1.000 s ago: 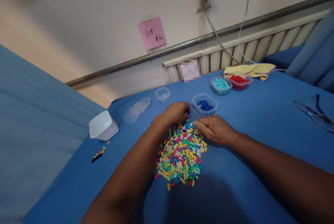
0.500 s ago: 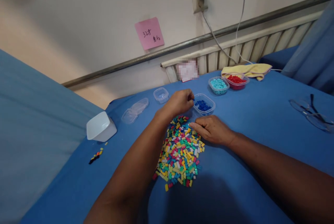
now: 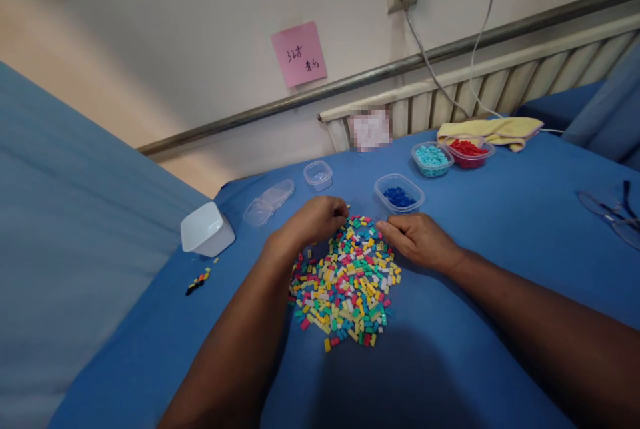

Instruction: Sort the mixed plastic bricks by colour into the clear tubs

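A loose pile of small multicoloured toy bricks (image 3: 350, 282) lies spread on the blue cloth. At its upper left edge is my left hand (image 3: 320, 219), fingers curled down and pinched together; their tips are too hidden to show what they hold. My right hand (image 3: 423, 240) rests closed at the pile's upper right edge, thumb toward the bricks, and the inside of its fist is out of sight. Just beyond that hand stands a clear plastic tub (image 3: 379, 184) with dark blue bricks (image 3: 399, 197) in the bottom.
Farther right are tubs of turquoise bricks (image 3: 432, 156) and red bricks (image 3: 469, 147), beside a yellow cloth (image 3: 490, 129). A small clear tub (image 3: 319, 179), clear lids (image 3: 270, 202) and a white container (image 3: 207, 229) stand left. Several bricks (image 3: 199, 280) lie near it. Eyeglasses (image 3: 613, 216) lie far right.
My left hand moved from the pile up to the blue-brick tub's rim, then back left and down to the pile's edge. My right hand stayed beside the pile. The view shifted slightly.
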`<state>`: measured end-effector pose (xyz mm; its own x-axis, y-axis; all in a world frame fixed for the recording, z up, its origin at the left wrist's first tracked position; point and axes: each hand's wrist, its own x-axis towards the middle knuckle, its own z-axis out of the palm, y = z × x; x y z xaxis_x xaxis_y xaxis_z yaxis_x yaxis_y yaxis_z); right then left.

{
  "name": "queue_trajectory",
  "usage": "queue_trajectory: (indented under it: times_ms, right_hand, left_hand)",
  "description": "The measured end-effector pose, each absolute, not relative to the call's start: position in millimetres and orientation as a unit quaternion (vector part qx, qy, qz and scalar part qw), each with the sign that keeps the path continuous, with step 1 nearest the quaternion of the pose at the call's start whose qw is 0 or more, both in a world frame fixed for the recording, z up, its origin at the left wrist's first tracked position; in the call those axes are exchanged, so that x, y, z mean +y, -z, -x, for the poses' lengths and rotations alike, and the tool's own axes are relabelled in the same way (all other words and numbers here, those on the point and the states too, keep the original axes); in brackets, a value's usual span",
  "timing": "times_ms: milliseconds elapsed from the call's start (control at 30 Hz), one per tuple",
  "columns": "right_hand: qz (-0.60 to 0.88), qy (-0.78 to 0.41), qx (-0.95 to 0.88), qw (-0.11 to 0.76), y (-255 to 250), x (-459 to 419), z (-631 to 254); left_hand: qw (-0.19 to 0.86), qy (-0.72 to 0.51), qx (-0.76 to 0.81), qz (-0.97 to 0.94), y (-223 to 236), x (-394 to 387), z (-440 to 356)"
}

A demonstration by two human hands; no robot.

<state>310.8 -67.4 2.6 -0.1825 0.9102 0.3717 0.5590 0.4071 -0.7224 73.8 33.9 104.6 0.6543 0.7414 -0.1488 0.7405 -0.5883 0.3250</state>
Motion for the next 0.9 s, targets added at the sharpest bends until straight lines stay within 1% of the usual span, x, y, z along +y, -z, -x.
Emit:
queue_trajectory:
  times_ms: [100, 233, 333, 433, 533, 633, 733, 833, 900]
  right_hand:
    - [0.497, -0.222, -0.737, 0.400, -2.3, -67.9, -311.2]
    - [0.502, -0.223, -0.737, 0.393, -1.9, -68.6, -311.8]
    - [0.500, -0.219, -0.740, 0.393, -1.9, -68.9, -311.9]
    - [0.498, -0.222, -0.742, 0.390, -1.8, -68.7, -311.7]
    - [0.496, -0.226, -0.742, 0.390, -1.5, -68.3, -311.6]
    - [0.491, -0.230, -0.744, 0.391, -2.0, -68.3, -311.6]
    - [0.492, -0.228, -0.742, 0.394, -3.3, -68.7, -311.3]
    - [0.490, -0.221, -0.743, 0.400, -3.9, -68.7, -310.8]
    - [0.489, -0.213, -0.745, 0.400, -3.5, -68.3, -310.4]
  left_hand:
    - [0.206, 0.014, 0.370, -0.906, -98.4, 14.1, -67.6]
    - [0.162, 0.051, 0.301, -0.938, -91.2, -1.8, -77.9]
    - [0.140, 0.082, 0.303, -0.939, -88.9, -2.5, -83.4]
    - [0.145, 0.098, 0.297, -0.939, -89.3, 1.1, -83.2]
    - [0.153, 0.075, 0.282, -0.944, -91.3, 4.4, -80.2]
    - [0.168, 0.034, 0.304, -0.937, -92.7, 8.2, -77.0]
    - [0.221, 0.011, 0.337, -0.915, -91.0, 15.1, -74.2]
    - [0.328, -0.018, 0.357, -0.874, -84.8, 22.6, -72.2]
    - [0.376, -0.037, 0.369, -0.849, -78.7, 25.3, -70.9]
